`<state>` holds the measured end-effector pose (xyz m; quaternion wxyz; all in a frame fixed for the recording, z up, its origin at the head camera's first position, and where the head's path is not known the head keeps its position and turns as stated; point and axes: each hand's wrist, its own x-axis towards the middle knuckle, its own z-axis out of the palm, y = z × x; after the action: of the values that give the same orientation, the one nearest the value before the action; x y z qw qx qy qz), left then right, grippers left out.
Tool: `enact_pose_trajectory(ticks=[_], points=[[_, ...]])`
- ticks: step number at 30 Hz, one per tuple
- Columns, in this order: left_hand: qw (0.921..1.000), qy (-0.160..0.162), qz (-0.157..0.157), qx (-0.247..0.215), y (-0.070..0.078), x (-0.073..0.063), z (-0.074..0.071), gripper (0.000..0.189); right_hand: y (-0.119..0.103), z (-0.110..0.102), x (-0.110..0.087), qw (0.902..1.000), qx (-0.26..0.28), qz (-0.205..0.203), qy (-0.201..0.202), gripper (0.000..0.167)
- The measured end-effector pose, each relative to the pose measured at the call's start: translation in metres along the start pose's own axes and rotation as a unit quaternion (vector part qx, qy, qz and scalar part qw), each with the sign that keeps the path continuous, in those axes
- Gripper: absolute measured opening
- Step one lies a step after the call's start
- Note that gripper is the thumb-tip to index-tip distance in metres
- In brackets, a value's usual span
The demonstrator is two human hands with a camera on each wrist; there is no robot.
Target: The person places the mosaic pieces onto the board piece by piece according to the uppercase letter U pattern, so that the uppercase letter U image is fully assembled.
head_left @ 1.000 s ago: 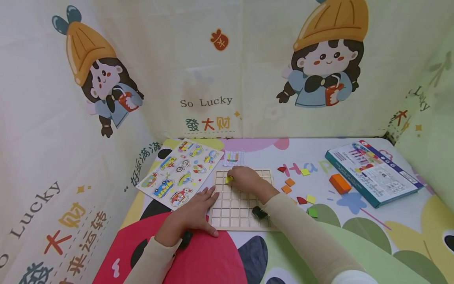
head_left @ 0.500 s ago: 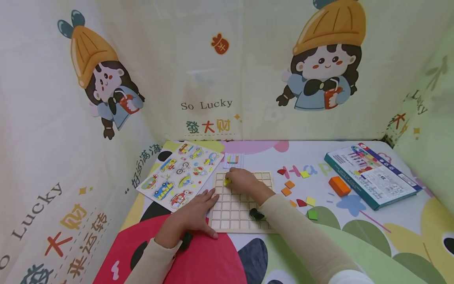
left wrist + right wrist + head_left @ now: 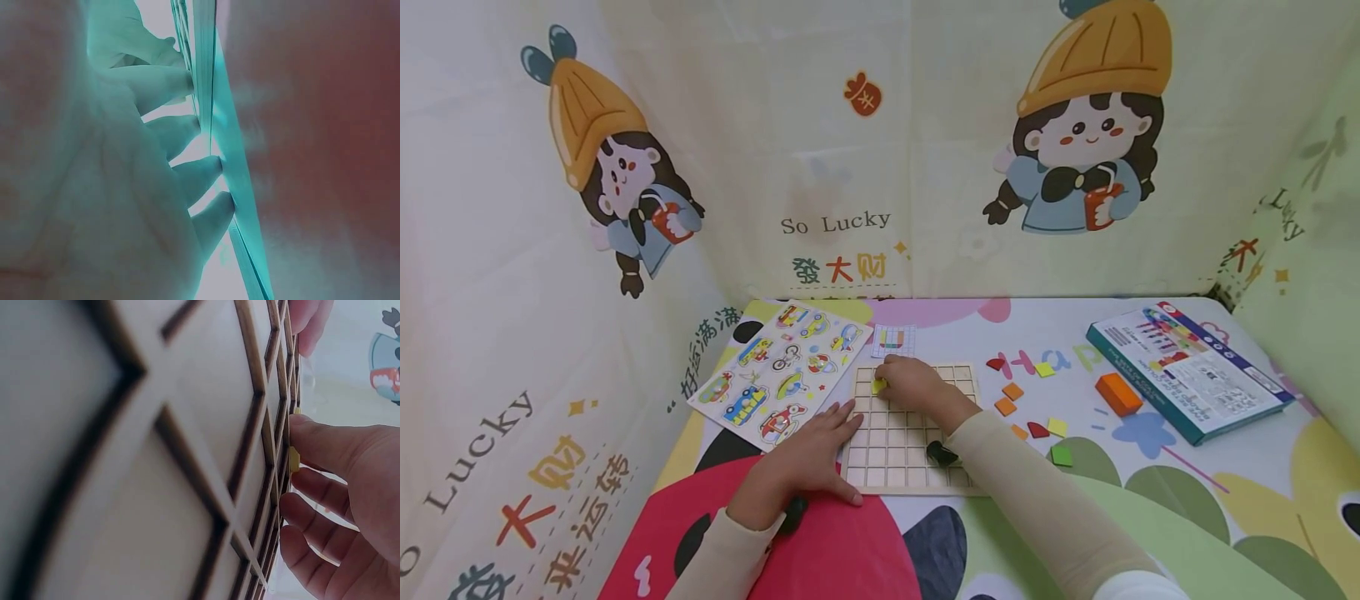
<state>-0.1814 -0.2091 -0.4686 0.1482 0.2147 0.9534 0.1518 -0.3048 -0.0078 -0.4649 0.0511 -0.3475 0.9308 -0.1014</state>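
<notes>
Fingers of the right hand [image 3: 917, 385] are pinching a small flat yellow tile [image 3: 878, 386], sitting slightly farther left over the pale wooden grid board [image 3: 897, 433] than 1 second ago, apparently nearing its cell. The left hand [image 3: 805, 454], spreading wide, is resting against the board. Rightward, a flat orange tile [image 3: 1013, 391] is lying on the cartoon-printed counter [image 3: 955, 329]; cream fabric [image 3: 947, 167] is hanging beyond both hands.

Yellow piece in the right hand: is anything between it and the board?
Nothing visible. The yellow piece is at the right hand's fingertips, up against the board. The left hand is at the board's left edge, out of the way. Whether the piece is seated, I can't tell.
</notes>
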Motion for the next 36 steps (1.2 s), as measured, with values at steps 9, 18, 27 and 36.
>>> enact_pose_trajectory(ticks=[9, 18, 27, 36], points=[[1.0000, -0.009, 0.002, 0.000, -0.002, 0.000, 0.000, 0.123, -0.001, 0.001, -0.001, 0.9999, -0.005, 0.006, -0.009, 0.022], [0.9999, -0.012, -0.003, 0.004, -0.002, 0.000, 0.002, 0.120, -0.002, 0.001, -0.001, 0.9997, -0.006, 0.007, -0.022, 0.022], [0.9999, 0.003, -0.002, 0.017, 0.005, 0.001, 0.002, 0.119, 0.001, -0.001, 0.000, 0.9997, -0.014, -0.002, -0.020, 0.017], [0.9989, 0.013, 0.004, 0.046, 0.007, 0.001, 0.002, 0.120, 0.001, -0.002, 0.002, 0.9995, -0.024, -0.003, -0.021, 0.027]])
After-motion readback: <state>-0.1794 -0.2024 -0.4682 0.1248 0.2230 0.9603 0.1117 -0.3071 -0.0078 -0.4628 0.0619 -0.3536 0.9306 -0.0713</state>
